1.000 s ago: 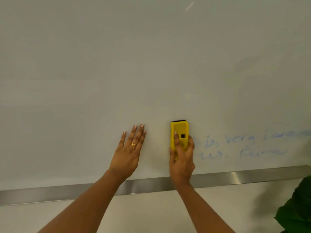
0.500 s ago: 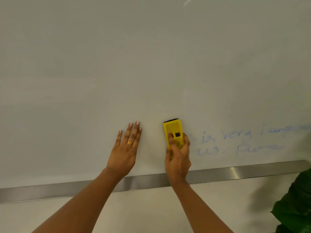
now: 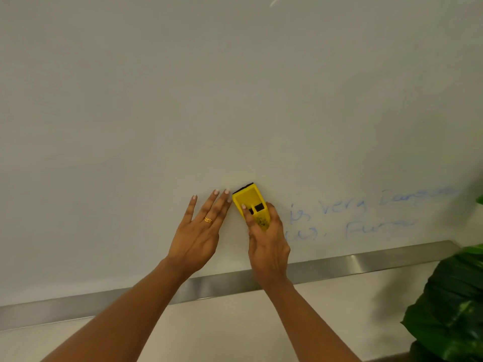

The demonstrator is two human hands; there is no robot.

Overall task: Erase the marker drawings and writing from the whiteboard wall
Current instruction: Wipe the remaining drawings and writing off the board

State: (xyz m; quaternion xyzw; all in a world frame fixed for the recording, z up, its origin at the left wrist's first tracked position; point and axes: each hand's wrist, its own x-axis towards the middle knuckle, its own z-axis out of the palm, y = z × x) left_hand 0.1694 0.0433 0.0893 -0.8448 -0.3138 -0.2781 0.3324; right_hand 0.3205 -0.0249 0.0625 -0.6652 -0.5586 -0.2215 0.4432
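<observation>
Whiteboard fills the view. Left of the eraser, the left hand lies flat, fingers spread. Right hand grips the eraser against the whiteboard. Right of the eraser sits faint blue writing; a light, tilted stroke could smear it.

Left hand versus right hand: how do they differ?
The left hand lies flat, holding nothing, and wears a ring; the right hand grips the yellow eraser. The right hand sits nearer the blue writing than the left hand. Both are at the whiteboard.
</observation>
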